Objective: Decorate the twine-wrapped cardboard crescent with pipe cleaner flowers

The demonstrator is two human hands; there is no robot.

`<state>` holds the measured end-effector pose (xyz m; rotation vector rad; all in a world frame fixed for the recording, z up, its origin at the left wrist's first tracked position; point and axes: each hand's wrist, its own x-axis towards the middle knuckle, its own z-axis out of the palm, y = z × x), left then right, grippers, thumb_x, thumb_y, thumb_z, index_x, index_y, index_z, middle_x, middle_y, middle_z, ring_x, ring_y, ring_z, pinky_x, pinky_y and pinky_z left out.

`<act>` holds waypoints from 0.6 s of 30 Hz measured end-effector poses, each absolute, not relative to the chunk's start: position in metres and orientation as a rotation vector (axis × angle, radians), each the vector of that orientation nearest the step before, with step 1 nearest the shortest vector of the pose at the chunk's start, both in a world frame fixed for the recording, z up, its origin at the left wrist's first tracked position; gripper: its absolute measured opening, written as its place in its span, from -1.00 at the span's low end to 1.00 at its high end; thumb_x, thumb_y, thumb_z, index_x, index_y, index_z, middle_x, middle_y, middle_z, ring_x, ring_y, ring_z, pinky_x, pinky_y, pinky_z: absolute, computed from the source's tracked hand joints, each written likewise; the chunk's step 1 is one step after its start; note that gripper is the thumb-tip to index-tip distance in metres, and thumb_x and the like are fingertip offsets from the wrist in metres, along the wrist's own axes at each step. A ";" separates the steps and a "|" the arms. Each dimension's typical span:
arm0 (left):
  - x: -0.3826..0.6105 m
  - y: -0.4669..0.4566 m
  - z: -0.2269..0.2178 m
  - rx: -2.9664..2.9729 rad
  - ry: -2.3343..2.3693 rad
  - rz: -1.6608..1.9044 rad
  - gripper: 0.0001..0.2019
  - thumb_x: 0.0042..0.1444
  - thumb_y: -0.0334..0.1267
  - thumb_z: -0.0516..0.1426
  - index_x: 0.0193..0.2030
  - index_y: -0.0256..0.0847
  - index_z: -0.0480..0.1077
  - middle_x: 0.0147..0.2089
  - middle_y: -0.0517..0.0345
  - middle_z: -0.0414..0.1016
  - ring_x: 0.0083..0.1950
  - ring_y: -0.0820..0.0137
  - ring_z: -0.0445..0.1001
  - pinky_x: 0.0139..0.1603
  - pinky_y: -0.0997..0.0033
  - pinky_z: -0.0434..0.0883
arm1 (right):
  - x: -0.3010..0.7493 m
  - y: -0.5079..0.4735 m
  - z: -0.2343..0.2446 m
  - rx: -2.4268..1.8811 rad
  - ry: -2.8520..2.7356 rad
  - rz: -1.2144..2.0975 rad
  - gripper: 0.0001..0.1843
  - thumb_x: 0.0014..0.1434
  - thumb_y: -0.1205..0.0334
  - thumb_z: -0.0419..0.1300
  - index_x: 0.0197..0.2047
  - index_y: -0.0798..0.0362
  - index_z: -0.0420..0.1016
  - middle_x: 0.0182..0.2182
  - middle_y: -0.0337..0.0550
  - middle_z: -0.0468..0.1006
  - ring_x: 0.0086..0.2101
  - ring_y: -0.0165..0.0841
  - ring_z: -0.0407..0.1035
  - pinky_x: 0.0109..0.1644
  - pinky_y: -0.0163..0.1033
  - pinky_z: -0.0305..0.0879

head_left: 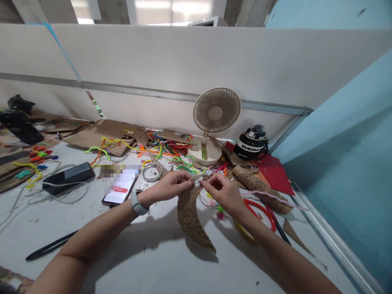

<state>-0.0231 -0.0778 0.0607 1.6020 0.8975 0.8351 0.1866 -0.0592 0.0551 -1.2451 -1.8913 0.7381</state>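
Cluttered desk [147,261]: both hands [171,185] [225,192] pinched the curved twine-wrapped piece's [191,216] top, its long axis running toward 5 o'clock.

A curved, horn-shaped piece wrapped in brown twine [191,216] is hanging tilted over the white table, its wide top end being pinched at the fingers, its pointed tip reaching down toward the tabletop.
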 end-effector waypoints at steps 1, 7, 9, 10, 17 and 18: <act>-0.023 -0.078 0.061 1.616 0.902 0.833 -0.67 0.18 0.01 0.07 -0.30 -0.28 0.30 -0.49 0.31 0.09 -0.48 0.55 0.04 -0.51 0.52 0.01 | 0.187 -0.061 0.057 -1.238 -1.937 0.615 -0.61 0.03 -0.11 0.26 -0.52 0.02 0.32 -0.63 -0.25 0.35 -0.58 -0.43 0.20 -0.53 -0.32 0.07; -0.021 -0.081 0.061 1.659 0.874 0.832 -0.69 0.19 -0.01 0.06 -0.28 -0.28 0.30 -0.46 0.28 0.14 -0.45 0.54 0.07 -0.49 0.52 0.04 | 0.187 -0.065 0.062 -1.154 -2.062 0.630 -0.61 0.07 -0.10 0.24 -0.52 0.00 0.27 -0.61 -0.25 0.34 -0.56 -0.41 0.20 -0.51 -0.30 0.08; -0.022 -0.081 0.062 1.649 0.877 0.839 -0.68 0.19 0.00 0.06 -0.25 -0.28 0.31 -0.43 0.26 0.17 -0.42 0.53 0.11 -0.46 0.51 0.08 | 0.188 -0.063 0.062 -1.144 -2.022 0.726 -0.61 0.09 -0.11 0.22 -0.51 0.00 0.28 -0.60 -0.25 0.35 -0.56 -0.41 0.21 -0.51 -0.30 0.10; -0.022 -0.081 0.062 1.638 0.871 0.844 -0.67 0.19 0.01 0.06 -0.23 -0.28 0.31 -0.41 0.24 0.20 -0.40 0.52 0.13 -0.44 0.51 0.10 | 0.188 -0.062 0.061 -1.141 -1.983 0.778 -0.61 0.09 -0.12 0.22 -0.51 0.00 0.28 -0.60 -0.25 0.35 -0.56 -0.41 0.21 -0.51 -0.30 0.11; -0.024 -0.080 0.067 1.467 0.778 0.853 -0.66 0.16 0.00 0.11 -0.11 -0.26 0.32 -0.30 0.17 0.31 -0.29 0.46 0.25 -0.27 0.45 0.22 | 0.189 -0.055 0.064 -1.102 -1.647 1.189 -0.58 0.11 -0.19 0.15 -0.44 0.01 0.26 -0.62 -0.32 0.34 -0.61 -0.45 0.22 -0.55 -0.34 0.17; -0.024 -0.080 0.067 1.456 0.800 0.858 -0.68 0.16 -0.02 0.12 -0.12 -0.25 0.33 -0.30 0.18 0.31 -0.28 0.46 0.25 -0.27 0.46 0.22 | 0.189 -0.056 0.064 -1.076 -1.665 1.240 -0.58 0.12 -0.18 0.14 -0.44 0.01 0.26 -0.63 -0.32 0.33 -0.61 -0.46 0.22 -0.55 -0.34 0.17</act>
